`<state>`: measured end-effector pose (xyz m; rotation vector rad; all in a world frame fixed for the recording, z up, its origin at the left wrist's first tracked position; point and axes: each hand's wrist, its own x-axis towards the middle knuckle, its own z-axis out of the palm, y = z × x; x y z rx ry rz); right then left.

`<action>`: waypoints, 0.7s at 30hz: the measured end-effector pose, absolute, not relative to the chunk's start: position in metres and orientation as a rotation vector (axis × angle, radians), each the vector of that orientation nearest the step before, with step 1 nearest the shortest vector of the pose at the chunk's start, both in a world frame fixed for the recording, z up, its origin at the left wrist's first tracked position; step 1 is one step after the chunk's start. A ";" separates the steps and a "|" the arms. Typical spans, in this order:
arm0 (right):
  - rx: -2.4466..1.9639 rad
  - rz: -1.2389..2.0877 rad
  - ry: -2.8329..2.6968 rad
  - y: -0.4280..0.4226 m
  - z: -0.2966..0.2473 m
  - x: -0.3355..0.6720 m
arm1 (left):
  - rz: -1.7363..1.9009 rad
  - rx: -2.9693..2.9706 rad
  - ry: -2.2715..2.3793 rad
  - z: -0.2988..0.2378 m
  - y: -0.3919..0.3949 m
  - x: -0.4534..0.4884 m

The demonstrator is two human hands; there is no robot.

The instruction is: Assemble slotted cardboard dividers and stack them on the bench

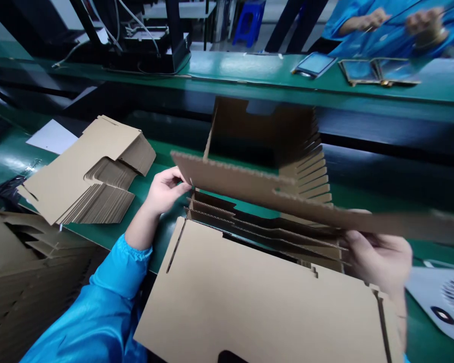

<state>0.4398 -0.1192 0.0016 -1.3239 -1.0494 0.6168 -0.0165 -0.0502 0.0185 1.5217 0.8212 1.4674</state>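
A long slotted cardboard strip [257,189] is held level above the green bench. My left hand [165,190] pinches its left end. My right hand [380,259] grips its right part from below, fingers closed, somewhat blurred. Under the strip lie several more slotted cardboard dividers [272,234] in a fan. A large flat cardboard sheet [249,302] with slots lies nearest me. Behind stands an upright set of cardboard partitions [283,136].
A stack of flat die-cut cardboard pieces [87,174] lies at the left, more cardboard [18,267] at the lower left. A white fan-like device [444,297] sits at the right. Another person's hands [397,22] work across the far bench, beside flat screen panels [363,68].
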 end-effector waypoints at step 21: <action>-1.168 0.266 -0.900 -0.111 -0.002 0.418 | 1.522 1.648 1.116 0.013 -0.051 -0.006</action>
